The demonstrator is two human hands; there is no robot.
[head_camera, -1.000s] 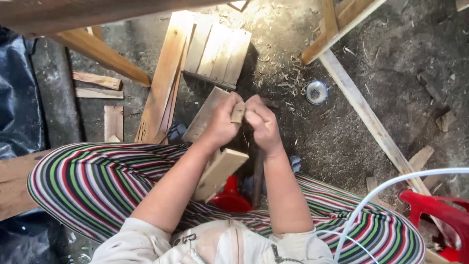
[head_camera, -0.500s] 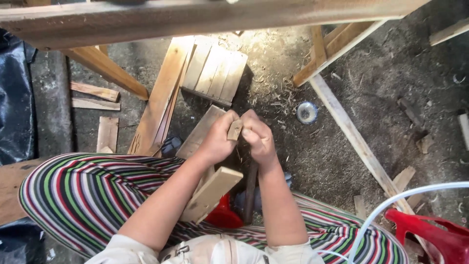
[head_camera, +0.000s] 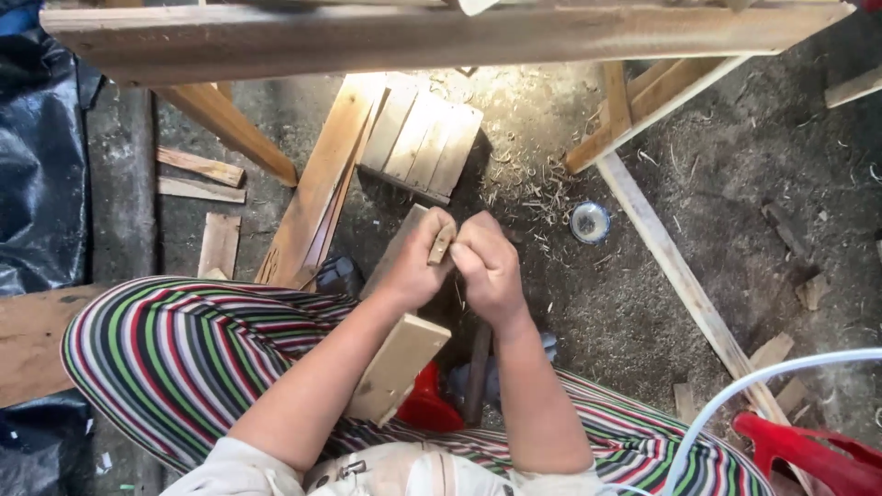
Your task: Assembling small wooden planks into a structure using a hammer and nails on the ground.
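- The left hand (head_camera: pixel 415 266) is closed around a small wooden piece (head_camera: pixel 442 244), pinching it so its upper end sticks out above the fingers, probably to keep that end free for working
- The right hand (head_camera: pixel 487 266) is curled shut just beside it, knuckles touching the left hand; whether it grips a tool or only the wood I cannot tell, since the fingers hide it
- Both hands rest over a pale plank (head_camera: pixel 397 363) that slopes from under them down toward the lap, seemingly serving as a support surface
- Below the hands, the striped trousers (head_camera: pixel 184 358) spread to either side, bracing the plank between the knees
- Beyond the hands lies a slatted wooden panel (head_camera: pixel 420 136) among shavings; to their right, well apart, sits a small round tin (head_camera: pixel 589 221) on the dirt floor (head_camera: pixel 763 202)
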